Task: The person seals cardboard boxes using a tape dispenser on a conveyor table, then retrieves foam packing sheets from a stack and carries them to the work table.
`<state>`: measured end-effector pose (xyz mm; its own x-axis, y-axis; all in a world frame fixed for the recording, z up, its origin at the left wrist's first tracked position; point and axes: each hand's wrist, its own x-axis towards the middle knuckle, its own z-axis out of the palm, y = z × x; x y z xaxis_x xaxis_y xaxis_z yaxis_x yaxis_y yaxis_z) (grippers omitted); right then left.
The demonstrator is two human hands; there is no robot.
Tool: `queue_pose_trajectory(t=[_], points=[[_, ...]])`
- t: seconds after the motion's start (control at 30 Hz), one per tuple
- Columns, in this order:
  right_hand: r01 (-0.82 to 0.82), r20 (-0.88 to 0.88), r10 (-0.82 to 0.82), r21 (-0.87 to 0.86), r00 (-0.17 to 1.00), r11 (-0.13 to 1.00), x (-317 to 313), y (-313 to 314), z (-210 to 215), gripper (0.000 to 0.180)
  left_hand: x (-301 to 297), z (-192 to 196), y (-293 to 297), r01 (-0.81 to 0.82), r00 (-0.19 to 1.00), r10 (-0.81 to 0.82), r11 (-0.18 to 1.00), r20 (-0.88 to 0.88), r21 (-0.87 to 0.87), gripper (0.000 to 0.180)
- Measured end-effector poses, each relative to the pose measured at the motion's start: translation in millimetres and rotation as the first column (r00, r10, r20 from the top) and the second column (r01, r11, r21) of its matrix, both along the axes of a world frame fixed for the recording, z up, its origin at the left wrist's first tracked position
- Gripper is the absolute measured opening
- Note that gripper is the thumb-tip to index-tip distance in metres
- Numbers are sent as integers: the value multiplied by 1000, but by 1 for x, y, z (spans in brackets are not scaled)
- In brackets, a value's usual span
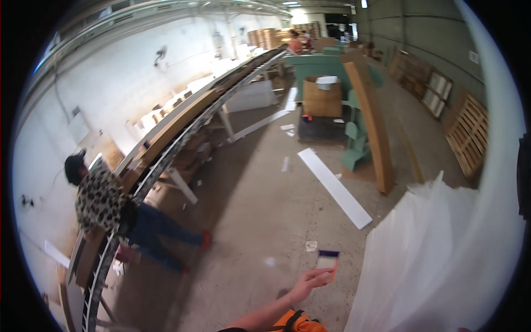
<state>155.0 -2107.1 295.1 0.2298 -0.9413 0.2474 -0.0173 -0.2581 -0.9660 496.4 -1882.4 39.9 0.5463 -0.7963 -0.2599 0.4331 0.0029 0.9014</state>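
Note:
My left hand (307, 285) reaches forward from the lower edge, its fingers shut on a small flat white item (327, 261) with a dark blue top band and an orange side. It is held over the concrete floor (260, 210). A big stack of translucent white sheets (442, 260) stands right beside the hand, on its right. My right hand is out of view.
A long curved roller conveyor (182, 130) runs along the left, and a person in a patterned shirt (102, 199) leans on it. A long white strip (334, 188) lies on the floor. Ahead are a cardboard box (322, 98), a tall brown board (376, 127), green foam pieces (357, 146) and wooden pallets (467, 135).

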Motion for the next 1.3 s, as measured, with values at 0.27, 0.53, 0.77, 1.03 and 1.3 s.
queue_pose_trajectory(t=[0.27,0.53,0.77,1.03,1.3], points=[[-564,-73,572,105,817,819,281,-9,0,69,123,70,-29,120,879,-4,970,477,-212,85],[-558,326,522,20,788,830,481,-23,-22,100,285,145,-31,25,819,170,943,547,-331,92],[-692,379,662,-72,647,718,571,-133,-121,86,387,173,-50,-182,638,377,921,671,-344,84],[-566,255,678,-393,690,725,748,-148,-123,71,520,156,-113,-398,470,471,868,747,-296,88],[-761,353,788,-249,505,599,912,-189,-94,81,646,148,-147,-468,539,578,811,613,-352,76]])
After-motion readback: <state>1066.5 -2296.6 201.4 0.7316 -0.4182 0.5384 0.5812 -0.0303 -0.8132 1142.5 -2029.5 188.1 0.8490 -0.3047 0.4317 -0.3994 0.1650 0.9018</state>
